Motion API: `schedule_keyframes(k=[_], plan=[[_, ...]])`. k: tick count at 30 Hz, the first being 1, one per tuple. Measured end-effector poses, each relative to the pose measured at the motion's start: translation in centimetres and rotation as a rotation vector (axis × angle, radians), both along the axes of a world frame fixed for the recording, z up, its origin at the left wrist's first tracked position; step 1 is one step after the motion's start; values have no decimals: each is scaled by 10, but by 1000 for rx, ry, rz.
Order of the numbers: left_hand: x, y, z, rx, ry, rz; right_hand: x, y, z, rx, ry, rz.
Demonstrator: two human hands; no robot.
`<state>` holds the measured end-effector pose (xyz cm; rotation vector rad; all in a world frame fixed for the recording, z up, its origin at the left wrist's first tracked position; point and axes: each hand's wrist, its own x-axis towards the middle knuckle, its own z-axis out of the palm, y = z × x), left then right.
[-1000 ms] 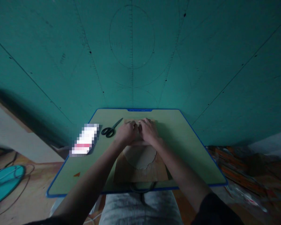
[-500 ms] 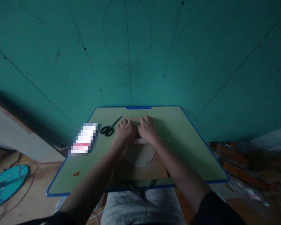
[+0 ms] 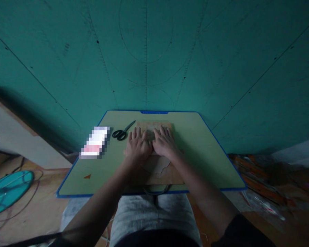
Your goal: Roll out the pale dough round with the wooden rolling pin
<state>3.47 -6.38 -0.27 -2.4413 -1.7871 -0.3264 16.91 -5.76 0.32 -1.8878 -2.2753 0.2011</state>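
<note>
My left hand (image 3: 138,144) lies palm down with its fingers stretched forward and spread. My right hand (image 3: 165,141) rests likewise beside it, the thumbs close together. Beneath both palms is a pale rolling pin, mostly hidden, with its left end (image 3: 125,152) just showing. Under the pin lies a thin, pale, flattened sheet of dough or clay (image 3: 156,165) with a ragged near edge; I cannot tell which material. It rests on a wooden board (image 3: 167,179), whose far end shows beyond my fingertips.
The board is on a blue-edged, pale green table (image 3: 203,164). Black-handled scissors (image 3: 121,133) and a blurred-out phone-like object (image 3: 95,142) lie to the left, with a small orange triangular piece (image 3: 87,176) nearer me. A green wall (image 3: 154,75) stands behind the table.
My fingers were curled down over the rolling pin and are now stretched flat and forward. The pin sits slightly nearer me on the sheet. The view has shifted a little.
</note>
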Motion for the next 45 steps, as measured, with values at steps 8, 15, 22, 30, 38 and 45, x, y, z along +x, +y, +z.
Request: schedule_keyframes(k=[8,15,22,30,38,45], plan=[[-7,-50,-7,76,-103,-39,-6,-49,0,141,-28,40],[-12,-41,0,3,-63,-101,2,-48,2,243,-26,148],[-1,25,9,1,-82,-202,59,-49,-6,218,-20,52],[35,71,9,-96,-62,-150,65,-76,-19,101,51,215],[41,68,3,-99,-1,-66,36,-97,-12,33,211,317],[11,58,-3,-42,6,-107,9,-112,0,-11,245,376]])
